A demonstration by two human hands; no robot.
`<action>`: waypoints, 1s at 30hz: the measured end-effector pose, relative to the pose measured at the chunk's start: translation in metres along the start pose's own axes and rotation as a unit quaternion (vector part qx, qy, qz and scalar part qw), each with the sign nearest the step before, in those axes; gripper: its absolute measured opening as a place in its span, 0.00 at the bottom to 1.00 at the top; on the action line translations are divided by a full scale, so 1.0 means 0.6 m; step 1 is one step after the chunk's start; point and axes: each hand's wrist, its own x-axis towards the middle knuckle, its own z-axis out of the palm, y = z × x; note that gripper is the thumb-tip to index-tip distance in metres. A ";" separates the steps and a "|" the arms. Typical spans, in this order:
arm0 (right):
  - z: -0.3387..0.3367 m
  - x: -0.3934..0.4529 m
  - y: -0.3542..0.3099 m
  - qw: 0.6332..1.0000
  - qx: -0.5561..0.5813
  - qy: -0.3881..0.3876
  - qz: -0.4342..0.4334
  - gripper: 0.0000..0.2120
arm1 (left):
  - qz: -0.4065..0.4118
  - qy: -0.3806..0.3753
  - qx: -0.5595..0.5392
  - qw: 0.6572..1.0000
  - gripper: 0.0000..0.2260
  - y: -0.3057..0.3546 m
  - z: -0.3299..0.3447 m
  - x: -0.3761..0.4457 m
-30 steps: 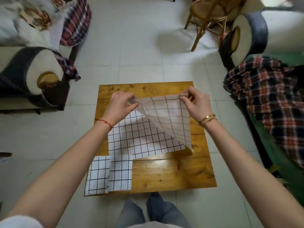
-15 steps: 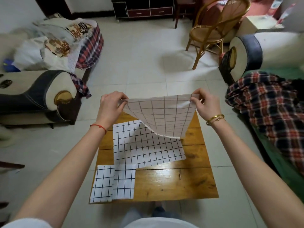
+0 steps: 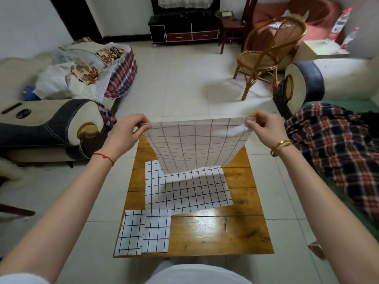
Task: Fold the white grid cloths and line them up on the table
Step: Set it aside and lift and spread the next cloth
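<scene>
A white grid cloth (image 3: 196, 146) hangs in the air above the far half of the wooden table (image 3: 225, 232). My left hand (image 3: 127, 134) pinches its top left corner and my right hand (image 3: 264, 128) pinches its top right corner. Below it an unfolded grid cloth (image 3: 184, 191) lies flat in the middle of the table. Two folded grid cloths sit side by side at the near left corner: one (image 3: 131, 232) at the table's edge, the other (image 3: 158, 230) just right of it, slightly overlapping.
A sofa arm (image 3: 61, 124) stands left of the table and a plaid blanket (image 3: 338, 150) covers the sofa on the right. A rattan chair (image 3: 270, 58) stands on the tiled floor beyond. The table's near right part is bare wood.
Both hands have lifted the top cloth off the table, from half peeled to hanging free above the lower cloth. The other cloths have not moved.
</scene>
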 end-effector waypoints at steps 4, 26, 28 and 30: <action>-0.021 -0.012 -0.017 1.000 0.003 -0.013 -0.019 0.03 | -0.009 -0.019 -0.038 0.999 0.05 0.007 -0.034 -0.013; 0.070 0.057 -0.015 0.992 0.089 -0.068 0.053 0.02 | -0.131 -0.092 -0.272 0.949 0.07 -0.105 -0.019 0.036; 0.100 0.070 0.001 0.991 0.081 -0.067 0.086 0.01 | -0.140 -0.095 -0.267 0.949 0.06 -0.130 0.012 0.050; 0.130 0.082 0.019 0.988 0.069 -0.062 0.122 0.02 | -0.153 -0.095 -0.263 0.948 0.06 -0.157 0.047 0.063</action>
